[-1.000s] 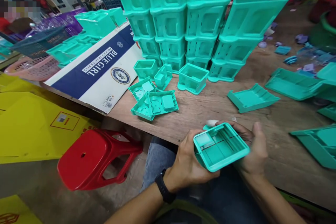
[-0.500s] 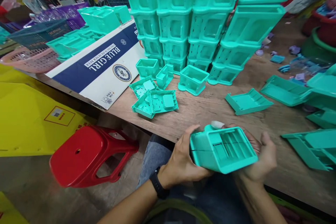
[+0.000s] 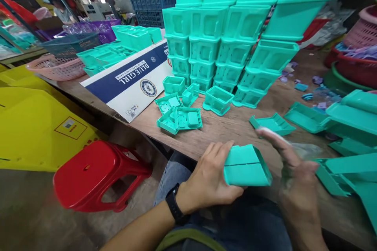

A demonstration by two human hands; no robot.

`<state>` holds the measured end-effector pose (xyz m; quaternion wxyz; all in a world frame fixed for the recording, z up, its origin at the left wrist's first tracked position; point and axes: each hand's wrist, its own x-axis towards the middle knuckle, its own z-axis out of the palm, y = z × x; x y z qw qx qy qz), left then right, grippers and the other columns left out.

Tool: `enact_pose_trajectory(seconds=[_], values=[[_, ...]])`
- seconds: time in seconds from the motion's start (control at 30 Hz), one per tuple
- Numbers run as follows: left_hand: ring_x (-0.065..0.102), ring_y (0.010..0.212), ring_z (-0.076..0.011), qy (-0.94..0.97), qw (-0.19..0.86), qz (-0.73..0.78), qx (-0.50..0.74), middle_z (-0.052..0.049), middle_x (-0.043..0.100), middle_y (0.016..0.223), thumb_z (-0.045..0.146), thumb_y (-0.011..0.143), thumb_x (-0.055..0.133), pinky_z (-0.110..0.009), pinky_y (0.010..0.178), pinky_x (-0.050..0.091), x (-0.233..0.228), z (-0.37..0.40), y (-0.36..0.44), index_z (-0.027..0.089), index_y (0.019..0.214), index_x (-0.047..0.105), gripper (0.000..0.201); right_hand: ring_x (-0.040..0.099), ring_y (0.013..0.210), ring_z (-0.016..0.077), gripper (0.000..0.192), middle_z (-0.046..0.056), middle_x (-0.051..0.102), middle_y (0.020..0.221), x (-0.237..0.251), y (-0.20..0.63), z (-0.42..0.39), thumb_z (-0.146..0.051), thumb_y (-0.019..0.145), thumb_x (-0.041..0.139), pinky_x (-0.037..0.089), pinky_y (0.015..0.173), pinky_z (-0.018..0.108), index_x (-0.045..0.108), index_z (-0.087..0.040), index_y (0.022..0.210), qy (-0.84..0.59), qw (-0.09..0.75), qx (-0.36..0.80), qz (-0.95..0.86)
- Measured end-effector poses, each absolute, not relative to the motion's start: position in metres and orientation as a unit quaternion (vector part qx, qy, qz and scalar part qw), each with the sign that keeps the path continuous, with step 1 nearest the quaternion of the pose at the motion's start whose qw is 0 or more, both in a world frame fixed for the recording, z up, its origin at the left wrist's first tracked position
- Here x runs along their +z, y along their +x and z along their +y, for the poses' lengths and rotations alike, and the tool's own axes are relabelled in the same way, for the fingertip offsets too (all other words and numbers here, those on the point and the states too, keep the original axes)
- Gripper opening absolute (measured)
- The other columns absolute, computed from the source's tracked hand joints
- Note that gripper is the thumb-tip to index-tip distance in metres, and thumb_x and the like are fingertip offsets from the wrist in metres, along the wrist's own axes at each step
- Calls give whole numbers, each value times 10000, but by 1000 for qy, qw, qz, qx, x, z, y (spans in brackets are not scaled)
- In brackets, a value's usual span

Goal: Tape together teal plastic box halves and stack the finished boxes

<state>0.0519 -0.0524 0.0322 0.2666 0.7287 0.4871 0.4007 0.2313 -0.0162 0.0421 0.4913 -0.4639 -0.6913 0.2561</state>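
My left hand [image 3: 210, 176] grips a turquoise plastic box [image 3: 247, 164] near the table's front edge. A seam runs along the side of the box that faces up. Apart from it, to the right, is my right hand [image 3: 300, 188], blurred, its index finger stretched out with a white cover on the tip. No object shows in that hand. Just beyond its fingertip lies a shallow turquoise panel [image 3: 273, 124]. More turquoise panels [image 3: 347, 125] are piled at the right. Several turquoise parts [image 3: 179, 117] lie left of centre, by a small open box [image 3: 218, 100].
Tall stacks of turquoise boxes [image 3: 224, 47] stand at the back. A white and blue carton [image 3: 132, 82] holds more turquoise pieces. A red stool [image 3: 94, 176] stands on the floor at left. Baskets [image 3: 55, 66] sit behind the carton, and tubs [image 3: 355, 66] stand far right.
My right hand has let go of the box and moved right. In my left hand the box has turned, so its ribbed inside has given way to a seamed outer side. The view has shifted slightly.
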Motion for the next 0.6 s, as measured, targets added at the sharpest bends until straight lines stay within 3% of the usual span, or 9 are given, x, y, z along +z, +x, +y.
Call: enact_pose_trajectory(seconds=[0.07,0.17,0.23,0.3,0.47,0.6], values=[[618,1139,-387,740,260,479,393,-171,641,1246,263,697,790,-571,1017,555,34,-53,55,138,1443,457,826,639,1309,320,663,101,716,1363,53,226,-21,-623,1065,199,504,1064,475,690,-244,1299,-436,443,204,-756],[618,1172,-368,730,276,466,417,-154,632,1271,184,672,770,-551,1046,550,31,-53,60,159,1441,440,837,742,1052,287,592,88,796,1098,58,217,-23,-588,1076,269,562,885,419,748,-240,1077,-428,442,168,-770],[598,1252,-348,717,296,447,445,-133,607,1348,151,656,795,-525,1105,530,27,-52,61,206,1459,410,892,754,988,276,568,86,804,1026,58,214,-23,-546,1085,281,567,834,407,750,-236,1004,-434,457,153,-761],[597,1271,-332,705,303,438,468,-117,604,1352,164,651,837,-497,1113,533,21,-51,61,227,1425,437,874,759,979,268,564,85,809,1012,57,213,-23,-507,1094,279,567,829,401,759,-229,990,-439,468,143,-754],[662,1089,-348,700,261,464,476,-112,669,1129,269,656,854,-500,955,593,15,-51,65,180,1214,575,630,767,964,250,575,77,823,980,52,214,-25,-472,1103,298,558,859,395,792,-221,948,-458,489,150,-727],[664,1060,-345,681,259,484,484,-101,673,1106,242,633,856,-501,931,599,17,-54,70,189,1198,585,629,768,989,281,630,81,835,962,52,212,-22,-562,1085,309,546,907,446,818,-242,899,-483,506,201,-686]])
